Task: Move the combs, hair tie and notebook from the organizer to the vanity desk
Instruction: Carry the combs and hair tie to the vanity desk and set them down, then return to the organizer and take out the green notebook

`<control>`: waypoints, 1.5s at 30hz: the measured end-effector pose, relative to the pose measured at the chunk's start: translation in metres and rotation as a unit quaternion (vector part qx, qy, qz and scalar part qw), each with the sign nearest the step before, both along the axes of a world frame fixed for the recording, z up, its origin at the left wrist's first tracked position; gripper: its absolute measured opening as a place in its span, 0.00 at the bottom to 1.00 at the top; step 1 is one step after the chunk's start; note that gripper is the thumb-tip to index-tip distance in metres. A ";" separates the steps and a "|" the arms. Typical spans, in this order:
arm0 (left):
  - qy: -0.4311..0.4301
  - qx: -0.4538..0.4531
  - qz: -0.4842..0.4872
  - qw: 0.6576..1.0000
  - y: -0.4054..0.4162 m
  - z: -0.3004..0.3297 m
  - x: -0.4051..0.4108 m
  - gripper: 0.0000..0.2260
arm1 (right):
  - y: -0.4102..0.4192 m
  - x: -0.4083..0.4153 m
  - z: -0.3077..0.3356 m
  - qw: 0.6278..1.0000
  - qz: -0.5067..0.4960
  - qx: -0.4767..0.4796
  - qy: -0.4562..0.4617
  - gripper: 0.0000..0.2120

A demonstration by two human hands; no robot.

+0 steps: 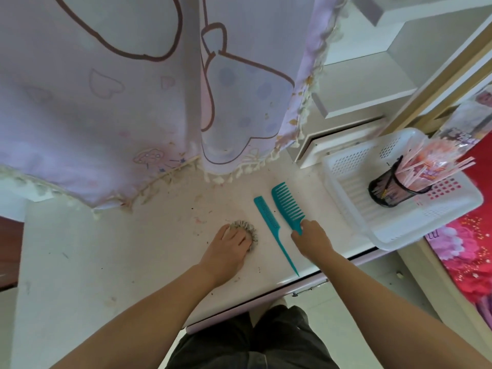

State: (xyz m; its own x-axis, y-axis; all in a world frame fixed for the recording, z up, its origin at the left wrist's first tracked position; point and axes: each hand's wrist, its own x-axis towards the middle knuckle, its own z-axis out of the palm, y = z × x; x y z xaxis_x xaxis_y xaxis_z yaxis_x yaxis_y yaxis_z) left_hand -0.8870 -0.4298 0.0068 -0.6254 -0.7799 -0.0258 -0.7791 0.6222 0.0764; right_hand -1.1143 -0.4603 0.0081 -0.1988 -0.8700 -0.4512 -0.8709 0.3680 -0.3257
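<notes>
Two teal combs lie side by side on the white vanity desk [111, 251]. The wide-tooth comb [287, 205] has its handle end under the fingers of my right hand [311, 239], which grips it. The thin tail comb [274, 230] lies just left of it, untouched, tail pointing toward the desk's front edge. A grey patterned hair tie [246, 227] rests on the desk under the fingertips of my left hand [230, 246], which presses on it. The white plastic organizer basket [399, 230] stands at the right. A notebook with a red-dot cover [443, 189] lies partly visible inside it.
A black mesh cup [394, 189] stuffed with pink sticks lies tipped in the basket over the notebook. A lilac printed curtain [119, 102] hangs over the desk's back. White shelves [372, 83] rise at the right rear. A red floral cloth [468, 257] lies beyond the basket.
</notes>
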 end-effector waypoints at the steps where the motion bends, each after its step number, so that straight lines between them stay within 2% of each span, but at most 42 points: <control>1: -0.004 0.007 0.000 1.000 0.000 0.001 0.001 0.13 | 0.001 0.001 -0.001 1.000 0.017 -0.002 0.023 0.14; 4: 0.007 0.065 0.002 0.998 -0.004 0.003 0.003 0.15 | 0.008 0.003 0.000 0.994 0.059 -0.024 0.089 0.16; 7: 0.035 0.054 -0.003 0.998 -0.014 0.011 -0.001 0.12 | 0.018 0.000 0.004 0.991 0.073 -0.031 0.112 0.18; 11: 0.058 0.033 -0.056 0.996 -0.029 0.026 -0.031 0.07 | 0.048 -0.016 0.013 0.994 0.010 -0.067 0.087 0.17; 14: 0.047 0.010 -0.121 0.992 -0.023 0.033 -0.072 0.10 | 0.093 -0.036 0.015 0.990 -0.065 -0.094 0.085 0.16; 18: 0.047 -0.010 -0.235 0.971 0.024 0.039 -0.137 0.12 | 0.190 -0.067 0.015 0.972 -0.164 -0.105 0.128 0.19; 21: 0.056 0.013 -0.322 0.945 0.078 0.040 -0.179 0.16 | 0.271 -0.082 0.016 0.956 -0.233 -0.086 0.155 0.22; 27: 0.062 0.056 -0.454 0.887 0.237 0.033 -0.259 0.19 | 0.474 -0.086 0.017 0.908 -0.381 -0.046 0.170 0.26; 31: 0.021 0.085 -0.545 0.834 0.374 0.021 -0.294 0.21 | 0.626 -0.063 0.011 0.854 -0.492 0.014 0.166 0.27; 35: -0.013 0.083 -0.655 0.751 0.498 0.017 -0.318 0.24 | 0.754 -0.025 0.005 0.761 -0.630 0.062 0.140 0.27; 38: -0.043 0.068 -0.717 0.693 0.578 0.014 -0.341 0.25 | 0.825 -0.002 0.002 0.694 -0.703 0.098 0.119 0.28; 41: -0.059 0.057 -0.758 0.648 0.651 0.009 -0.370 0.25 | 0.881 0.004 -0.003 0.632 -0.759 0.109 0.109 0.28; 45: -0.073 0.041 -0.805 0.588 0.762 0.002 -0.417 0.26 | 0.959 -0.019 -0.011 0.567 -0.810 0.104 0.113 0.28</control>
State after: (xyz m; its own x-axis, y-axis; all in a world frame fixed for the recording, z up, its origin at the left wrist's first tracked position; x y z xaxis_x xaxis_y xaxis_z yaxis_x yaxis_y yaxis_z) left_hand -1.3044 0.3323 0.0091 -0.5384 0.8260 -0.1667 0.8112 0.5616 0.1631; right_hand -1.1329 0.4983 -0.0029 -0.7334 0.6030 -0.3139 0.6524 0.7542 -0.0753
